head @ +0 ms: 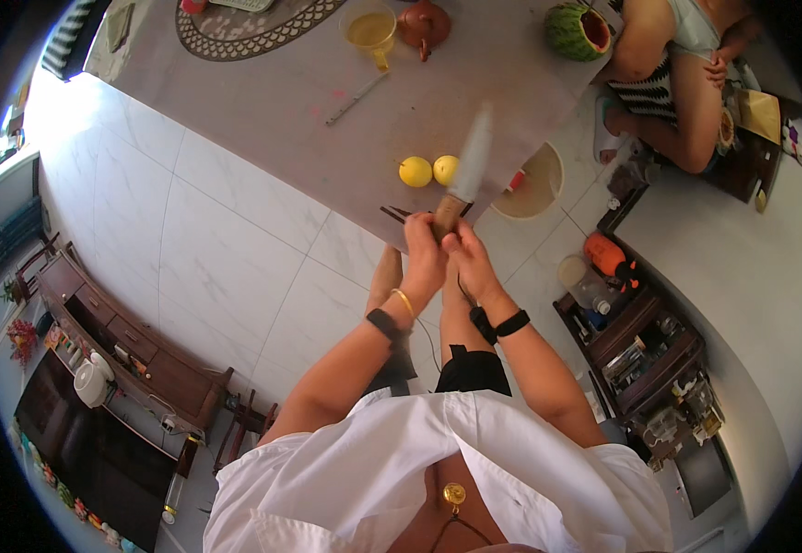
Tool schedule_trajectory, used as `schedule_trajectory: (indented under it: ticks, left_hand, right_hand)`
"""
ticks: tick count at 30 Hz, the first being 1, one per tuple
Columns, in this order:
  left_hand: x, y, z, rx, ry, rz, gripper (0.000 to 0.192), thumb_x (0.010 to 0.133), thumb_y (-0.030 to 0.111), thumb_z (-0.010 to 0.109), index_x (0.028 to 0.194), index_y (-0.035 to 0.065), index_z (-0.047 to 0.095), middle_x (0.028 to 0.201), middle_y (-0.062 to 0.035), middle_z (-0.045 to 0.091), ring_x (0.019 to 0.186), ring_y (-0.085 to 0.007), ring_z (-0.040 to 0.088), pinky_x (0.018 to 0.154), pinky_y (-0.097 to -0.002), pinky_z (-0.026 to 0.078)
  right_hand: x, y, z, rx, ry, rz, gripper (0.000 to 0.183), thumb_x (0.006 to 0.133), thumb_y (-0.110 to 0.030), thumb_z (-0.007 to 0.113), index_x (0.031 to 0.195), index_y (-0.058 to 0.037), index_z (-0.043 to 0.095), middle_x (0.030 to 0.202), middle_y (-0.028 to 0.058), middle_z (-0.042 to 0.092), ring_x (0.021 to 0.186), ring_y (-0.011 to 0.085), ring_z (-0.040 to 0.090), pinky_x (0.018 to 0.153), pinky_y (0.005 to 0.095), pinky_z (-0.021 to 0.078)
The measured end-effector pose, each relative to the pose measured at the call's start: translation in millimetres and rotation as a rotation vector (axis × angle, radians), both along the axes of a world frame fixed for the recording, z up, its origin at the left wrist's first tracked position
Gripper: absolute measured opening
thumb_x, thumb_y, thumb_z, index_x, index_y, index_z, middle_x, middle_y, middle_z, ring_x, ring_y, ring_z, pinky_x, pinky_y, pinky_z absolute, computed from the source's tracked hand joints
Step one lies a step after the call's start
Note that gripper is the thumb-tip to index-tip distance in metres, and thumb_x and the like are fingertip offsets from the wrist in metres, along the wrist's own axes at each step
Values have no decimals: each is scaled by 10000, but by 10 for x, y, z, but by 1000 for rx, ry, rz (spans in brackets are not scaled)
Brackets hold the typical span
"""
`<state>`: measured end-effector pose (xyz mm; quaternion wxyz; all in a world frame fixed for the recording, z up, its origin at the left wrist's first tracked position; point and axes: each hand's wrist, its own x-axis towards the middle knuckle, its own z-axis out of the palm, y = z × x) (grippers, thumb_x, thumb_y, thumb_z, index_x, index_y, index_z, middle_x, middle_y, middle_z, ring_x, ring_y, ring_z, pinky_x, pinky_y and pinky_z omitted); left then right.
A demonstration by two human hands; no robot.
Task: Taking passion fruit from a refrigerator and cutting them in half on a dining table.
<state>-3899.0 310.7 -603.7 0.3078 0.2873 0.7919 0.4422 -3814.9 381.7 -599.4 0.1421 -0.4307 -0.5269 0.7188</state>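
Observation:
A kitchen knife with a wooden handle (448,210) points away from me, its blurred steel blade (473,155) raised over the table corner. My left hand (424,250) and my right hand (471,254) meet at the handle's lower end, and both appear to grip it. Just beyond my fingers, two round yellow fruits, one at left (415,171) and one at right (445,169), rest on the table; the blade partly covers the right one. Thin dark sticks (392,213) lie beside my left hand, their kind unclear.
On the covered table (269,104) stand a glass pitcher (371,33), a clay teapot (425,26) and a cut-open watermelon (577,31). A slim pale stick (357,99) lies there too. Right of the corner sits a round bin (535,190). A person (691,90) sits at far right.

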Motion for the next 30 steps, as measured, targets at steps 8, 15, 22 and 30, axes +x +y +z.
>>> schedule_trajectory:
  ticks: [8, 15, 22, 30]
  left_hand:
    - [-143, 380, -23, -19, -231, 112, 386, 842, 16, 547, 1203, -20, 416, 1103, -210, 434, 924, -344, 516, 810, -400, 454]
    - [-194, 675, 2, -214, 112, -9, 339, 854, 72, 545, 1178, 48, 450, 1142, -202, 444, 893, -398, 550, 770, -419, 479]
    - [-97, 755, -109, -225, 99, 17, 400, 784, 126, 663, 1142, 44, 503, 1123, -169, 507, 889, -365, 579, 747, -401, 484]
    - [-301, 933, -234, -160, 88, -32, 432, 702, 158, 743, 1081, 28, 582, 1012, -145, 576, 831, -274, 605, 727, -347, 490]
  right_hand:
    - [271, 482, 223, 35, -194, -308, 222, 917, -168, 530, 1042, 15, 530, 886, 81, 648, 652, 102, 564, 566, 227, 469]
    - [513, 568, 20, -8, -279, -149, 227, 911, -196, 554, 1018, -15, 470, 695, 35, 565, 602, 93, 523, 568, 245, 441]
    - [469, 458, -98, 40, -219, -69, 338, 856, -204, 623, 1032, 17, 437, 811, 122, 584, 722, 158, 581, 655, 282, 473]
    - [350, 699, 132, 538, -531, 208, 305, 868, -116, 553, 1120, -16, 413, 958, 194, 608, 849, 369, 595, 696, 403, 465]
